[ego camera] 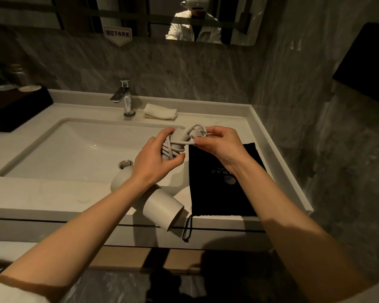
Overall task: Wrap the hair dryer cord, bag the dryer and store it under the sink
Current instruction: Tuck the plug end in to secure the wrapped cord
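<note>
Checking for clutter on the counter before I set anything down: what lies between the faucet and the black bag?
In the head view, a folded white cloth lies right of the faucet; toward the black bag the counter is bare, though both hands hold the dryer handle above it.

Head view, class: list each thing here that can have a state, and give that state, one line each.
hair dryer: held up over the counter edge, handle gripped
cord: coiled round the handle, last loop loose
plug: unplugged, pinched in right hand
left hand: closed on the wrapped handle
black bag: flat on the counter, nothing visibly in it
faucet: no water running
sink: dry, stopper down
</note>
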